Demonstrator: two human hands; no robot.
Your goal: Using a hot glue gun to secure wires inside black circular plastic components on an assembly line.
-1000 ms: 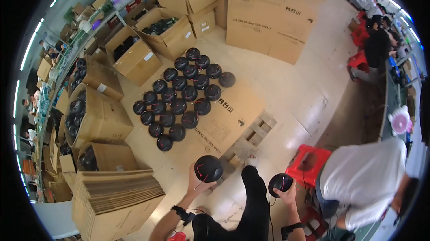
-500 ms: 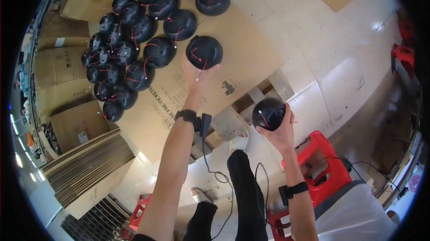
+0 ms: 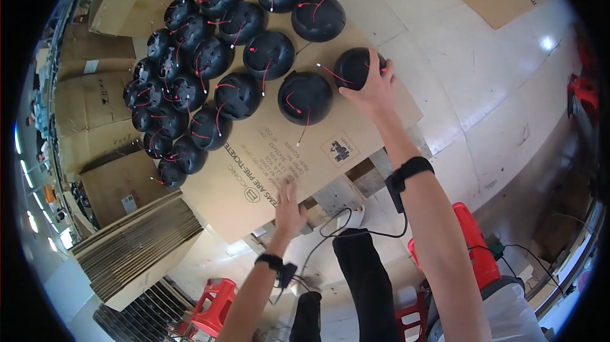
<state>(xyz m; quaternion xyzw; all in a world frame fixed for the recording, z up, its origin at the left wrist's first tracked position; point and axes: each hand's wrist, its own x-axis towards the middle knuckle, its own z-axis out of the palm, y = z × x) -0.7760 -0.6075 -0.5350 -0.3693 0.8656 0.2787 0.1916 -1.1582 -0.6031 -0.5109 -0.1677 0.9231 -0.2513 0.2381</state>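
My right hand (image 3: 375, 91) reaches to the far side of the cardboard sheet (image 3: 254, 170), its fingers curved around a black dome-shaped shell (image 3: 351, 66) with a thin red wire. That shell stands at the sheet's right edge. Just left of it sits another black shell (image 3: 305, 99), apart from both hands, with red wires trailing toward me. My left hand (image 3: 290, 214) is empty over the sheet's near edge, fingers stretched out. Several more such shells (image 3: 269, 55) stand close together across the left and far parts of the sheet, white plugs on their wires.
A wooden pallet (image 3: 333, 193) shows beneath the sheet. Flattened cartons (image 3: 140, 243) are stacked at the left, beside cardboard boxes (image 3: 111, 189). Red stools (image 3: 215, 307) stand near my legs, one at the right (image 3: 473, 240). A black cable (image 3: 321, 231) loops between my wrists.
My left hand has let go of its shell, which rests on the sheet, and has drawn back toward me. My right hand has carried its shell forward onto the sheet.
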